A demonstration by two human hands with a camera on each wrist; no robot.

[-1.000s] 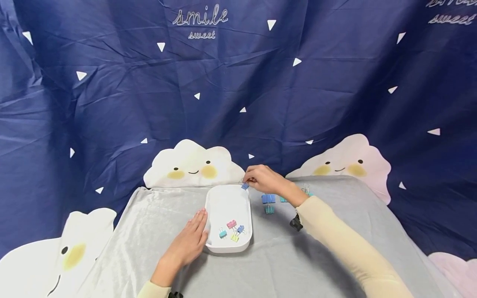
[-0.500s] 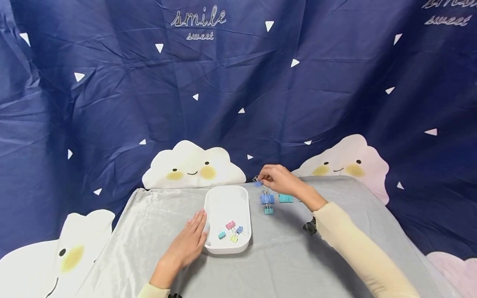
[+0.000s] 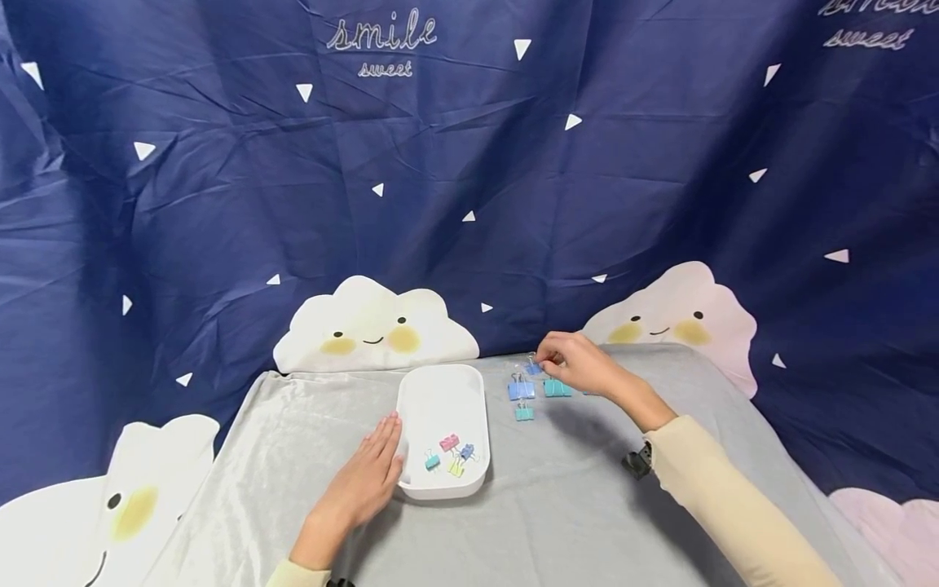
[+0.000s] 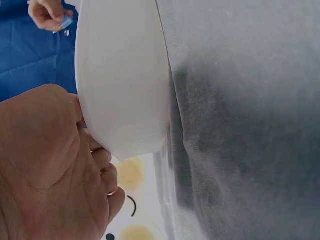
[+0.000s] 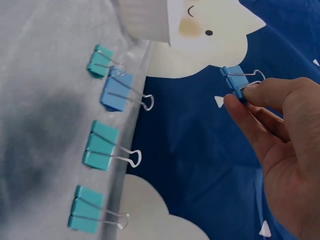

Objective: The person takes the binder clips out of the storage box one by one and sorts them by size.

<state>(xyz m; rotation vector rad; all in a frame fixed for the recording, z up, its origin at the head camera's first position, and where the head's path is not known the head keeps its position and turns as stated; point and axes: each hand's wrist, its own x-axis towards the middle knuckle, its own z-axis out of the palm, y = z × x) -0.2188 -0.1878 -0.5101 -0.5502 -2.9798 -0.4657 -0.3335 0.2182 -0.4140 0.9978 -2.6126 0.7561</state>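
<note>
A blue binder clip (image 5: 236, 80) is pinched between the thumb and fingers of my right hand (image 3: 579, 363), held up near the table's far edge. Below it a blue binder clip (image 3: 522, 390) and a small teal one (image 3: 524, 413) stand on the cloth, with a larger teal binder clip (image 3: 557, 388) to their right. The right wrist view shows one more teal clip (image 5: 86, 210) at the row's end. My left hand (image 3: 364, 473) rests its straight fingers against the left wall of a white tray (image 3: 440, 493). Several small clips lie in the tray's near end, among them a pink one (image 3: 449, 443).
A grey cloth (image 3: 543, 505) covers the table. Behind the far edge hangs a dark blue curtain (image 3: 411, 244) printed with clouds and small triangles.
My right hand has carried the blue binder clip rightward, from the tray's far right corner to above the standing clips. The left hand stays at the tray.
</note>
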